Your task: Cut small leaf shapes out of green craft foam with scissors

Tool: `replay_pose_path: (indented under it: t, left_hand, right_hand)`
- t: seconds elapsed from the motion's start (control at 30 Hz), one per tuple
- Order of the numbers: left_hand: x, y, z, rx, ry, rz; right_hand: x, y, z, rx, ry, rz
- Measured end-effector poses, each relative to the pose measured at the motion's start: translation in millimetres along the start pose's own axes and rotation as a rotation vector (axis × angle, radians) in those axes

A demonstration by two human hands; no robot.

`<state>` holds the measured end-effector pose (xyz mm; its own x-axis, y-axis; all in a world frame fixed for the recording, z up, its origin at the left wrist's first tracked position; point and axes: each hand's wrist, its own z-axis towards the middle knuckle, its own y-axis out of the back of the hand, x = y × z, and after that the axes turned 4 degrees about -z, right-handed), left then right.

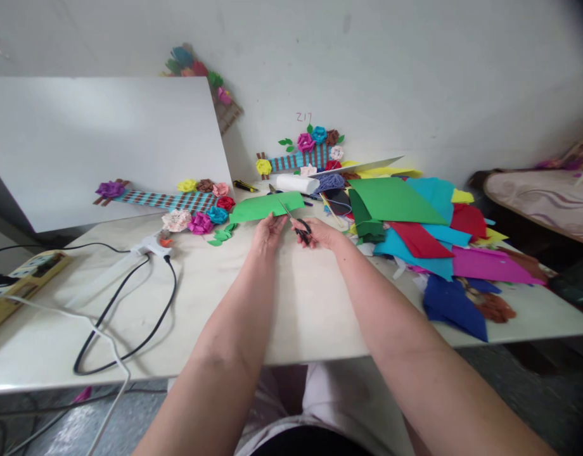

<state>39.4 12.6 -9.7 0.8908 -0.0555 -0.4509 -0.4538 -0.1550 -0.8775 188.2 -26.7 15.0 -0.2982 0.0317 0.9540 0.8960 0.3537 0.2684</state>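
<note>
My left hand point(269, 233) grips the lower edge of a long green sheet point(253, 208), which looks like paper or felt, and holds it just above the table. In my right hand point(320, 233) are scissors point(303, 230) with black handles. Their blades lie across the right part of the green sheet, pointing up and to the left. Just left of my hands are small green leaf cutouts point(221, 235) on the table. Beside them lies a guitar-shaped craft piece point(170, 201) of blue and brown strips with coloured flowers round its wide end.
Coloured sheets point(400, 199) are heaped on the right. A yellow cutter point(245, 185), white roll point(296, 183) and purple yarn point(330, 182) lie at the back. A glue gun point(151, 246), cables and a power strip point(28, 278) occupy the left. A second flowered guitar point(298, 158) leans on the wall.
</note>
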Motion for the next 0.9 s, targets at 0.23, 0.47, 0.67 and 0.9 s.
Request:
replay_pose_path:
  t: [0.23, 0.47, 0.67, 0.9]
  left_hand:
    - [-0.5, 1.3, 1.1, -0.013, 0.003, -0.006]
    - [-0.7, 0.1, 0.4, -0.016, -0.006, 0.010]
    - [-0.8, 0.9, 1.5, -0.027, -0.011, -0.013]
    - [-0.6, 2.9, 4.9, -0.019, -0.008, 0.015]
  right_hand:
    - [0.7, -2.7, -1.0, -0.019, 0.010, -0.007]
    - [-2.5, -3.2, 3.1, -0.006, 0.026, -0.027]
    - [-7.3, -2.4, 7.6, -0.015, 0.015, -0.037]
    - [-7.5, -1.4, 7.1, -0.011, 0.010, -0.041]
